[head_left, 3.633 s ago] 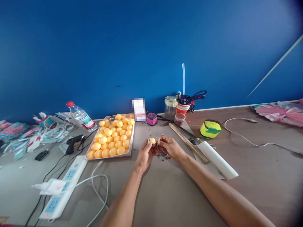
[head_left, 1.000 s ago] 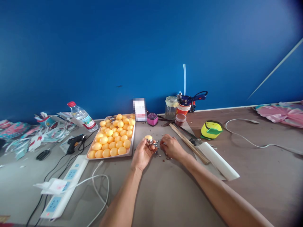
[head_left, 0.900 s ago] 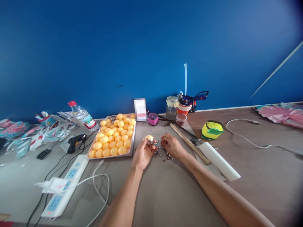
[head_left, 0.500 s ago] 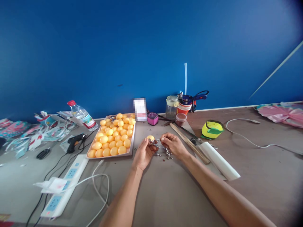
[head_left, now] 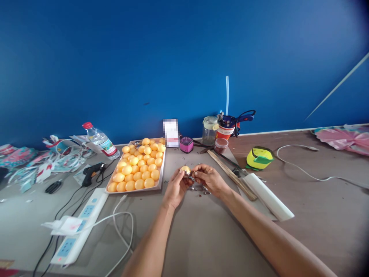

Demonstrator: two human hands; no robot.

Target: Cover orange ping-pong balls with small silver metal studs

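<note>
My left hand (head_left: 175, 189) is closed round an orange-yellow table tennis ball (head_left: 185, 169), whose lower side carries shiny silver pieces. Against the ball's right side, the thumb and fingers of my right hand (head_left: 210, 179) are pinched together; whatever sits between them is too small to make out. Loose silver beads (head_left: 205, 190) lie on the table just below and between both hands. To the left, a shallow box (head_left: 160, 184) holds many more orange balls (head_left: 139, 184), and one at its back looks partly silver.
A power strip (head_left: 69, 246) with white cables, a black glue gun (head_left: 91, 173) and a water bottle (head_left: 100, 141) are on the left. Behind stand a purple tin (head_left: 186, 145) and a clear jar (head_left: 209, 132). Wooden sticks (head_left: 230, 175) and a yellow-green roll (head_left: 259, 158) lie right.
My right hand has moved left from above the loose beads, and its fingertips now meet the ball. The left hand still holds the ball in nearly the same place.
</note>
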